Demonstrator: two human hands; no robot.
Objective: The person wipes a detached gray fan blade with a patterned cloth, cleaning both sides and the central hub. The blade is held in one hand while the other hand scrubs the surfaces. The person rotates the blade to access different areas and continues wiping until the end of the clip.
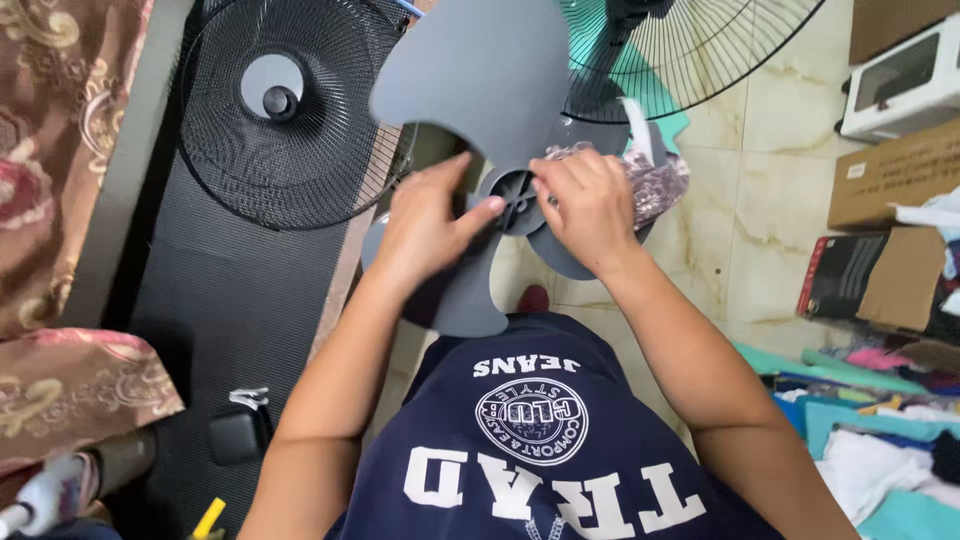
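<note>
Navy printed shirt fills bottom of frame, forearms reaching up from it. Grey fan blade held out in front of the chest, above the tiled floor, hub facing the camera. Left hand grips the blade beside the hub, fingers curled, index finger laid on the hub rim. Right hand closed on the hub's other side, fingers bent onto it; patterned cloth bunched just behind that hand. Black wire fan guard lies left of the blade on a dark mat. Second fan with teal blades behind, upper right. Cardboard boxes and folded clothes at right edge.
</note>
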